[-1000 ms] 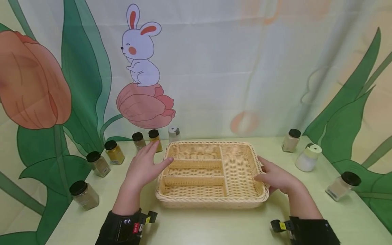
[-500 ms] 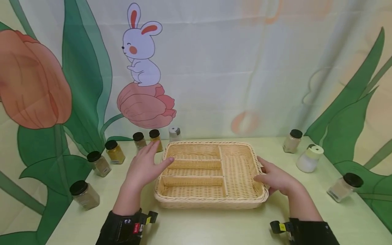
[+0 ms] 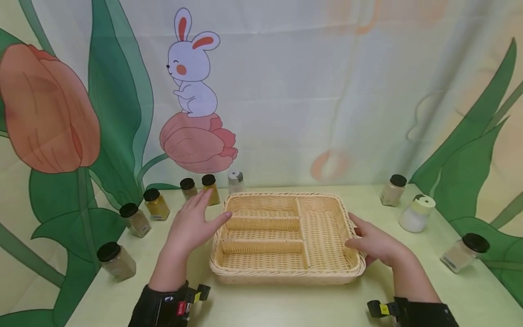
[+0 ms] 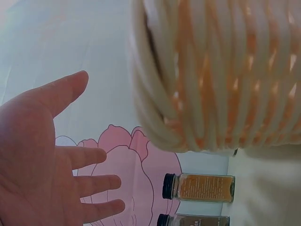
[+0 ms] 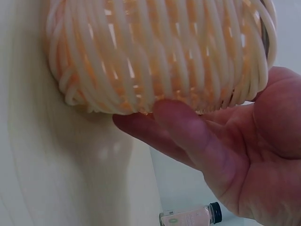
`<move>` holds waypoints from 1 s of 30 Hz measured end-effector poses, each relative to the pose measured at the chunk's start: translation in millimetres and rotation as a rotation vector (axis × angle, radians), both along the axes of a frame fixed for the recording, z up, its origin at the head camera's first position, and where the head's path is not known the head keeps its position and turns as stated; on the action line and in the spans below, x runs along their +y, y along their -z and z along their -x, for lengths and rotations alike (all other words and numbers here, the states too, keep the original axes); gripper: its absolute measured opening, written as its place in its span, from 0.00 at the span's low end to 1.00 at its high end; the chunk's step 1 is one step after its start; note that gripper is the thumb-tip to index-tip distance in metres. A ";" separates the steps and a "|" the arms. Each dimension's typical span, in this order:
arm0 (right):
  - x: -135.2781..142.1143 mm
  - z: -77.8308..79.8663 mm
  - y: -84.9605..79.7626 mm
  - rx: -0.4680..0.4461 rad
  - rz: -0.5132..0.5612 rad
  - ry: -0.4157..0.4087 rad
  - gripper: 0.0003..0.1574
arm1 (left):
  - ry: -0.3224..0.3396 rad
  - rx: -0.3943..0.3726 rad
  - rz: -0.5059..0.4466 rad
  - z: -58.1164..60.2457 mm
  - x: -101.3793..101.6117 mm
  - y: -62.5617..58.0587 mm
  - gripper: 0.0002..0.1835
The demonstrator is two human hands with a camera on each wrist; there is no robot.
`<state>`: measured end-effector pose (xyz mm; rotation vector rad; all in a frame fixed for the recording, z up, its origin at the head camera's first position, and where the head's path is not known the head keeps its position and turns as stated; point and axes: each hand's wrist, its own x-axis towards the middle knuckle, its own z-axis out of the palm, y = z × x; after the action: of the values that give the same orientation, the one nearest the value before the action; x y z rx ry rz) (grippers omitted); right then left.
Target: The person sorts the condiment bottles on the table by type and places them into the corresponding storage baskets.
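A shallow wicker basket [image 3: 261, 274] rests on the table in the head view. Its dividers form one long compartment on the right and several smaller ones on the left. My right hand [image 3: 376, 240] grips the basket's right end, thumb over the rim and fingers on the outside; the right wrist view shows fingertips [image 5: 176, 117] against the woven wall. Beside the left end is my left hand [image 3: 192, 225], fingers extended and thumb spread. A gap separates it from the basket [image 4: 221, 75] in the left wrist view.
Several spice jars with black lids, such as the yellow one [image 3: 156, 205], stand along the table's left and back. A grey-topped shaker [image 3: 235, 182] is behind the basket. At right are a jar [image 3: 393, 190], a white shaker [image 3: 416, 214] and a tilted-looking jar [image 3: 463, 254].
The head view has shifted slightly. The basket has come a little toward the front edge with my right hand still on it. My left hand keeps nearly the same pose.
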<state>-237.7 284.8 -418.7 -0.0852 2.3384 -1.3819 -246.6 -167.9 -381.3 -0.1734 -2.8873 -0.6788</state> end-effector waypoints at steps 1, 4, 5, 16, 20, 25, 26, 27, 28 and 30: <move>0.7 -1.0 -0.1 -0.001 -0.001 -0.002 0.57 | -0.002 0.001 0.004 -0.2 -0.4 -0.2 0.57; 2.4 -3.2 -0.1 -0.002 0.012 -0.006 0.57 | -0.005 0.003 0.007 -0.4 -1.3 -0.9 0.58; 2.5 -4.2 -0.2 -0.007 0.019 -0.005 0.57 | -0.007 0.000 0.007 -0.6 -1.9 -1.0 0.58; 6.5 -8.9 2.7 -0.027 0.031 -0.006 0.58 | -0.043 -0.036 0.006 -5.9 -9.8 1.6 0.54; 8.0 -8.8 3.3 -0.026 0.042 -0.016 0.58 | -0.049 -0.038 0.004 -6.4 -9.7 2.3 0.53; 9.0 -8.3 3.3 -0.017 0.042 -0.011 0.57 | -0.046 -0.031 0.006 -6.3 -7.6 2.3 0.53; 9.1 -8.1 3.3 -0.016 0.044 -0.011 0.57 | -0.046 -0.030 0.009 -6.4 -7.3 2.2 0.53; 8.9 -7.9 3.5 -0.017 0.045 -0.007 0.57 | -0.050 -0.028 0.016 -6.5 -7.2 2.2 0.53; 8.7 -8.1 3.7 -0.014 0.046 -0.010 0.57 | -0.053 -0.027 0.021 -6.7 -7.2 2.1 0.53; 8.6 -8.2 4.8 -0.011 0.045 -0.015 0.57 | -0.056 -0.023 0.034 -6.9 -7.5 2.1 0.53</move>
<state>-229.5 293.4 -423.5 -0.1072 2.2938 -1.4243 -239.7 -175.4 -383.4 -0.0888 -2.9145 -0.6266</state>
